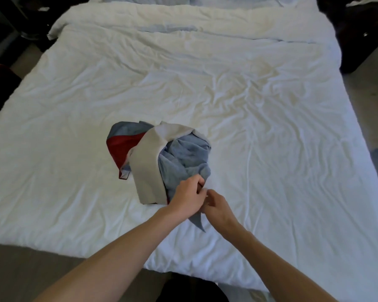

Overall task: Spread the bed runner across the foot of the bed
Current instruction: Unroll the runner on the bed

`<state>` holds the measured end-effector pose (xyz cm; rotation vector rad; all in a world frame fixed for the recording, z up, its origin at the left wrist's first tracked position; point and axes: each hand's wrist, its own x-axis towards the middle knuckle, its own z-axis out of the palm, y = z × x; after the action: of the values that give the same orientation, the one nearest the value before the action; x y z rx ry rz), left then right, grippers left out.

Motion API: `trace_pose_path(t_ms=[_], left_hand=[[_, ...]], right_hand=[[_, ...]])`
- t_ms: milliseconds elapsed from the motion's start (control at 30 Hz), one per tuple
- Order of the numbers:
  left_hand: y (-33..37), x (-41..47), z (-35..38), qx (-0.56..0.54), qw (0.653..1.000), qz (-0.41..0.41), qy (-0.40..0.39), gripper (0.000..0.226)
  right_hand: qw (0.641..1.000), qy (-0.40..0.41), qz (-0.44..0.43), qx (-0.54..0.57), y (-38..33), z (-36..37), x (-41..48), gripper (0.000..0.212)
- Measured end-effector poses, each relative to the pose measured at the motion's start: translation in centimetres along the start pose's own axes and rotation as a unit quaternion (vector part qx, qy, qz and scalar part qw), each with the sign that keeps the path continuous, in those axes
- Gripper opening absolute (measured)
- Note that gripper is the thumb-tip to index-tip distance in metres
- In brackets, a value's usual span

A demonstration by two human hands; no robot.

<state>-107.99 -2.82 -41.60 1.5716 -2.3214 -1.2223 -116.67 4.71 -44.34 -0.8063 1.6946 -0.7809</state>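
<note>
Both hands met at bed's foot: left hand (189,196) fingers clamped on bed runner (162,158), right hand (216,207) fingers pinched its blue tail. Runner lay bunched on wrinkled white duvet (271,127); dark furniture (362,29) w/ floor beyond.

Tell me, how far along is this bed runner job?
Barely started. The white duvet already lies flat over the bed. The bed runner sits bunched in a heap near the foot. The left hand and right hand pinch its blue edge together. Unfolding and spreading it across remains.
</note>
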Motion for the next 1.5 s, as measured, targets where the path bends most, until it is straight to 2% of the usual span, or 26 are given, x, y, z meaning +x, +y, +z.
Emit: trace_pose_path(t_ms=[33, 133, 233, 267, 333, 433, 500, 600, 733, 933, 1067, 1133, 1233, 1300, 1433, 1500], left_hand=[[0.5, -0.1, 0.5, -0.006, 1.0, 0.001, 0.005, 0.006], [2.0, -0.5, 2.1, -0.023, 1.0, 0.02, -0.005, 0.006], [2.5, -1.2, 3.2, -0.054, 0.997, 0.044, -0.027, 0.009], [2.2, -1.4, 3.2, -0.047, 0.998, 0.049, -0.014, 0.011], [1.1, -1.5, 2.7, 0.003, 0.997, 0.039, 0.066, 0.017], [-1.1, -0.9, 1.5, 0.129, 0.976, -0.02, 0.175, 0.038], [-2.1, -0.3, 1.0, 0.186, 0.962, -0.093, 0.178, 0.055], [-3.5, 1.3, 1.5, 0.166, 0.966, -0.15, 0.128, 0.067], [-4.1, 2.8, 4.2, 0.107, 0.982, -0.136, 0.073, 0.056], [-4.1, 2.5, 6.7, 0.001, 0.99, -0.1, 0.103, 0.006], [-3.5, 1.5, 8.0, -0.101, 0.984, -0.122, 0.085, 0.005], [-3.2, 1.2, 8.9, -0.123, 0.981, -0.134, 0.061, 0.013], [-2.7, 0.8, 11.0, -0.145, 0.981, -0.122, 0.024, 0.008], [-1.4, 0.1, 12.6, -0.146, 0.982, -0.116, 0.017, 0.008], [2.9, -2.3, 16.0, -0.147, 0.983, -0.109, 0.021, 0.021], [5.2, -3.2, 18.1, -0.155, 0.982, -0.109, 0.022, 0.025]], right_hand=[[1.0, 0.0, -0.008, 0.009, 0.2, -0.1, -0.6, 0.012], [0.998, 0.058, 0.002, 0.006, 1.4, -0.8, -1.9, 0.02], [0.991, 0.123, 0.018, -0.042, 2.8, -2.2, -2.9, 0.002], [0.989, 0.136, 0.016, -0.063, 3.2, -2.7, -3.1, 0.009], [0.984, 0.162, 0.02, -0.077, 4.0, -3.7, -3.5, 0.022], [0.976, 0.197, 0.041, -0.085, 4.6, -5.3, -4.3, 0.024], [0.97, 0.21, 0.044, -0.112, 5.1, -6.1, -5.0, 0.023], [0.961, 0.236, 0.04, -0.14, 5.7, -7.0, -5.9, 0.02], [0.953, 0.263, 0.035, -0.149, 6.3, -7.9, -6.9, 0.022], [0.933, 0.303, 0.034, -0.189, 7.4, -9.4, -7.4, 0.018], [0.908, 0.348, 0.062, -0.227, 8.4, -11.4, -7.9, 0.01], [0.895, 0.364, 0.075, -0.245, 8.8, -12.8, -8.3, 0.012], [0.882, 0.384, 0.084, -0.261, 9.7, -15.3, -9.3, 0.014], [0.879, 0.385, 0.084, -0.267, 10.6, -17.2, -10.3, 0.014], [0.887, 0.372, 0.076, -0.261, 12.9, -21.4, -12.6, 0.02], [0.889, 0.364, 0.065, -0.271, 14.1, -23.7, -13.6, 0.016]])
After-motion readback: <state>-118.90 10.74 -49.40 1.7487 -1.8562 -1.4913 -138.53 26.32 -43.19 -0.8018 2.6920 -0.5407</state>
